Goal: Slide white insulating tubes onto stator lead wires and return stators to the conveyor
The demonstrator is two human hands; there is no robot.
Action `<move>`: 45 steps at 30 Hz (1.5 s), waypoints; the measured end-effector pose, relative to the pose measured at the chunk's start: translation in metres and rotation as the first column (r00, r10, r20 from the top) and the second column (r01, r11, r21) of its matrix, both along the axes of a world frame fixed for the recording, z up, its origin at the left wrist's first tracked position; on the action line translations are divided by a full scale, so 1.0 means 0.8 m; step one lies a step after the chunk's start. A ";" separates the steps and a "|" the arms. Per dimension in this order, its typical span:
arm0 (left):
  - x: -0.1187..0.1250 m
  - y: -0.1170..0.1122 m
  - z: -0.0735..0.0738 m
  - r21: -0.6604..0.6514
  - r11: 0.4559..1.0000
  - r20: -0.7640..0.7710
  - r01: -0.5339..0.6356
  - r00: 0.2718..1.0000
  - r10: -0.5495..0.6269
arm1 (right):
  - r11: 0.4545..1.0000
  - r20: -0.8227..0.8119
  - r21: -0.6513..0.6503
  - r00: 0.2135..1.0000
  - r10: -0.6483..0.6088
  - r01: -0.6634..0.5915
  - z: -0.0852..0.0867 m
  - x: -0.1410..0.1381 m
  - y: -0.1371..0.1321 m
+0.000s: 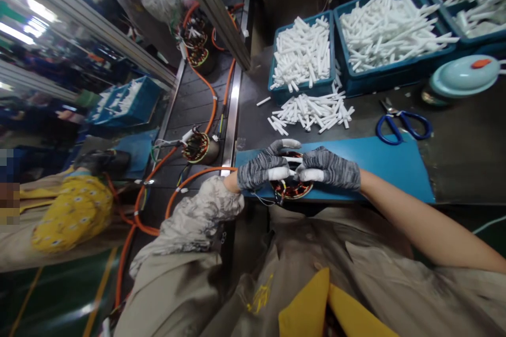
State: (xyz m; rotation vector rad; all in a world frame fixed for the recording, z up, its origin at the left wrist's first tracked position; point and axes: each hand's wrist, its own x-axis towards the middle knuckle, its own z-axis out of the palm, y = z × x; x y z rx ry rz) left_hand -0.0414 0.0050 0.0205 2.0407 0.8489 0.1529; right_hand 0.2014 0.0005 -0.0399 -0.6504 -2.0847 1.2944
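A round motor stator [293,189] with copper-coloured windings sits on the blue mat at the bench edge before me. Both my hands wear grey knit gloves with white fingertips and meet over it. My left hand [263,168] curves around its left side, thumb and fingers closing on a short white tube [293,159]. From the right, my right hand [331,168] pinches at the other end of that tube. Fingers partly hide the tube ends and the wires under them. Thin leads hang at the stator's front left.
Loose white tubes [312,111] lie beyond the mat [411,168], before blue bins [302,92] of more tubes. Blue-handled scissors [399,125] and a light-blue lidded container [460,79] are to the right. Left, a conveyor [190,100] carries stators and orange cables; co-workers stand beyond.
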 end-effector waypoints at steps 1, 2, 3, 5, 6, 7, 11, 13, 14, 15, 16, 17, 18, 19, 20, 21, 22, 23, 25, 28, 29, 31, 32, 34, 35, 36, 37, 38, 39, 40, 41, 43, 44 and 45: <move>0.000 -0.001 -0.001 -0.001 1.000 -0.018 -0.009 1.000 0.009 | 0.999 -0.031 -0.042 0.999 -0.007 0.006 -0.002 -0.001 -0.003; 0.001 -0.002 -0.002 0.002 1.000 -0.019 -0.017 1.000 0.017 | 0.997 -0.056 -0.075 0.998 -0.022 0.018 -0.005 -0.002 -0.007; 0.002 -0.003 -0.003 -0.004 1.000 -0.006 -0.022 1.000 0.022 | 0.996 -0.073 -0.088 0.996 -0.041 0.035 -0.007 -0.003 -0.010; 0.003 -0.006 -0.006 -0.039 0.998 0.043 -0.046 0.998 0.047 | 0.993 -0.081 -0.066 0.992 -0.100 0.095 -0.010 -0.005 -0.016; 0.004 -0.007 -0.007 -0.063 0.996 0.066 -0.057 0.996 0.062 | 0.992 -0.064 -0.037 0.990 -0.124 0.122 -0.010 -0.007 -0.018; 0.004 -0.007 -0.008 -0.083 0.995 0.079 -0.063 0.994 0.069 | 0.989 -0.030 0.005 0.988 -0.151 0.151 -0.008 -0.009 -0.019; 0.003 0.004 -0.013 0.035 0.998 0.042 0.045 0.998 -0.046 | 0.946 0.289 0.270 0.922 -0.258 0.180 0.006 -0.020 -0.022; 0.001 0.015 -0.013 0.207 0.968 -0.026 0.140 0.990 -0.137 | 0.924 0.425 0.359 0.858 -0.289 0.134 0.011 -0.024 -0.025; 0.001 0.019 -0.013 0.284 0.942 -0.067 0.177 0.984 -0.164 | 0.919 0.454 0.374 0.838 -0.302 0.128 0.011 -0.024 -0.027; 0.001 0.022 -0.012 0.341 0.916 -0.112 0.210 0.977 -0.182 | 0.916 0.449 0.374 0.835 -0.318 0.147 0.009 -0.022 -0.030; 0.003 0.023 -0.011 0.382 0.892 -0.160 0.242 0.968 -0.194 | 0.916 0.411 0.355 0.849 -0.331 0.185 0.005 -0.019 -0.034; 0.007 0.023 -0.010 0.412 0.869 -0.214 0.274 0.956 -0.200 | 0.921 0.347 0.312 0.875 -0.339 0.233 0.000 -0.014 -0.038; 0.013 0.021 -0.009 0.437 0.845 -0.274 0.309 0.940 -0.203 | 0.927 0.262 0.248 0.901 -0.344 0.282 -0.005 -0.008 -0.041; 0.021 0.017 -0.009 0.458 0.819 -0.331 0.345 0.922 -0.203 | 0.932 0.171 0.171 0.922 -0.348 0.320 -0.011 -0.001 -0.044; 0.031 0.014 -0.009 0.480 0.793 -0.375 0.375 0.905 -0.201 | 0.934 0.087 0.096 0.932 -0.351 0.343 -0.016 0.006 -0.046; 0.042 0.011 -0.010 0.497 0.771 -0.405 0.398 0.892 -0.200 | 0.935 0.021 0.034 0.935 -0.354 0.353 -0.020 0.012 -0.047; 0.052 0.009 -0.010 0.506 0.757 -0.419 0.414 0.885 -0.205 | 0.934 -0.023 -0.007 0.934 -0.357 0.357 -0.022 0.018 -0.048; 0.061 0.008 -0.010 0.508 0.750 -0.415 0.423 0.884 -0.218 | 0.931 -0.052 -0.023 0.929 -0.366 0.365 -0.023 0.023 -0.048; 0.064 0.012 -0.006 0.503 0.772 -0.337 0.388 0.911 -0.238 | 0.919 -0.077 0.005 0.916 -0.393 0.395 -0.019 0.030 -0.054; 0.029 0.025 0.005 0.410 0.888 -0.107 0.207 0.978 -0.178 | 0.915 -0.060 0.180 0.933 -0.355 0.360 -0.013 0.032 -0.074; 0.009 0.029 0.007 0.343 0.926 -0.054 0.155 0.988 -0.145 | 0.904 -0.049 0.280 0.945 -0.323 0.323 -0.014 0.028 -0.083; -0.031 0.032 0.003 0.226 0.962 -0.045 0.154 0.988 -0.148 | 0.823 -0.036 0.500 0.955 -0.293 0.271 -0.020 0.015 -0.097; -0.047 0.030 -0.002 0.243 0.957 -0.053 0.156 0.988 -0.147 | 0.759 -0.032 0.594 0.950 -0.310 0.267 -0.026 0.008 -0.100; -0.067 0.018 -0.016 0.334 0.934 -0.046 0.128 0.992 -0.120 | 0.663 -0.010 0.702 0.934 -0.357 0.260 -0.038 -0.005 -0.095; -0.070 0.009 -0.023 0.386 0.919 -0.036 0.081 0.997 -0.073 | 0.649 0.009 0.717 0.928 -0.372 0.253 -0.044 -0.008 -0.086; -0.069 0.000 -0.028 0.426 0.904 -0.029 0.021 1.000 -0.009 | 0.657 0.033 0.714 0.926 -0.376 0.241 -0.048 -0.010 -0.074; -0.066 -0.010 -0.032 0.455 0.889 -0.027 -0.050 0.997 0.070 | 0.679 0.063 0.699 0.927 -0.369 0.223 -0.050 -0.010 -0.061; -0.061 -0.019 -0.034 0.480 0.867 -0.026 -0.133 0.986 0.165 | 0.707 0.091 0.675 0.928 -0.362 0.210 -0.051 -0.008 -0.046; -0.056 -0.026 -0.033 0.505 0.836 -0.021 -0.216 0.965 0.262 | 0.734 0.120 0.645 0.922 -0.369 0.210 -0.049 -0.005 -0.032; -0.051 -0.033 -0.031 0.523 0.800 -0.008 -0.292 0.938 0.348 | 0.759 0.149 0.613 0.910 -0.387 0.222 -0.045 -0.002 -0.020; -0.047 -0.038 -0.028 0.527 0.771 0.018 -0.358 0.912 0.411 | 0.773 0.164 0.581 0.893 -0.418 0.255 -0.039 0.000 -0.012; -0.044 -0.043 -0.021 0.485 0.756 0.073 -0.439 0.882 0.466 | 0.777 0.147 0.509 0.851 -0.504 0.372 -0.022 0.000 -0.008; -0.044 -0.043 -0.019 0.455 0.768 0.093 -0.451 0.882 0.462 | 0.771 0.126 0.465 0.830 -0.543 0.434 -0.012 -0.003 -0.011; -0.045 -0.043 -0.016 0.427 0.786 0.104 -0.447 0.888 0.448 | 0.771 0.120 0.423 0.814 -0.569 0.476 -0.001 -0.008 -0.015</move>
